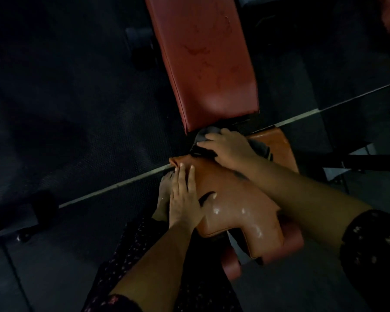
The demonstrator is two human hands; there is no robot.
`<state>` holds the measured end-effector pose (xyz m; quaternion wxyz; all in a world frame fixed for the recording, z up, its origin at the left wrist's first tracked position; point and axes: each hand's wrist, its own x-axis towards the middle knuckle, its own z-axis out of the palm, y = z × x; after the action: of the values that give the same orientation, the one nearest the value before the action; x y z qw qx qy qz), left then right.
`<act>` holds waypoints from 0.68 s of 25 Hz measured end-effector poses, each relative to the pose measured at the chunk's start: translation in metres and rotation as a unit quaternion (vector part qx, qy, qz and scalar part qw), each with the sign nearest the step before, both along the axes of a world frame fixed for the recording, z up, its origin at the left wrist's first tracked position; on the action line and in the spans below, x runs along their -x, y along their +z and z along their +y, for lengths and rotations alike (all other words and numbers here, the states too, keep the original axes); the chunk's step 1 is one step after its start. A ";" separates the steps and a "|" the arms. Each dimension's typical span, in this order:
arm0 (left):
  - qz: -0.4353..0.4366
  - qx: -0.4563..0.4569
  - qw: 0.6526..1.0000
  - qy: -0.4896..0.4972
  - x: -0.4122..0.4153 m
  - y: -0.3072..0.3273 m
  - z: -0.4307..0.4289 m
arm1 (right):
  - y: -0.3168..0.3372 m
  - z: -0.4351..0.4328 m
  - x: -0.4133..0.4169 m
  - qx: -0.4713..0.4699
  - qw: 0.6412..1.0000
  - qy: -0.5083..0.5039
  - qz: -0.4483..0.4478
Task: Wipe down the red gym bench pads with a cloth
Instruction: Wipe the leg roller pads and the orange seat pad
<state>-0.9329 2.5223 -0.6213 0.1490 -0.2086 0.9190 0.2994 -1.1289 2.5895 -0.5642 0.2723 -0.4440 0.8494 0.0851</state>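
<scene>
Sleeves (369, 242) lie closest to the lens; both forearms reach forward over the seat pad (241, 212), whose near end shows a wet gloss. Left hand (185, 199) lies flat on the pad's left edge, fingers straight and close together, apparently bracing. Right hand (230, 149) presses the cloth (204, 134), fingers laid over it, at the seat pad's far end just beside the gap. Back pad (207, 59) lies directly ahead, long axis running away from the person. Right hand is nearer it; the next stroke probably crosses the gap along that axis.
</scene>
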 end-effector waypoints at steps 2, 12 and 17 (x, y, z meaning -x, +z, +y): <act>-0.006 0.002 1.000 -0.007 0.001 0.002 -0.001 | 0.000 0.009 0.021 -0.033 0.999 0.022 -0.024; -0.036 -0.040 0.998 0.045 -0.004 0.012 0.015 | -0.006 -0.047 0.000 0.011 0.996 0.054 -0.068; -0.050 -0.065 0.993 0.085 -0.009 0.012 0.015 | 0.000 -0.051 -0.013 0.007 0.997 0.070 -0.012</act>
<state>-0.9241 2.5376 -0.6088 0.1816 -0.2908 0.8679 0.3595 -1.1164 2.5387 -0.5642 0.2724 -0.5053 0.8135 0.0932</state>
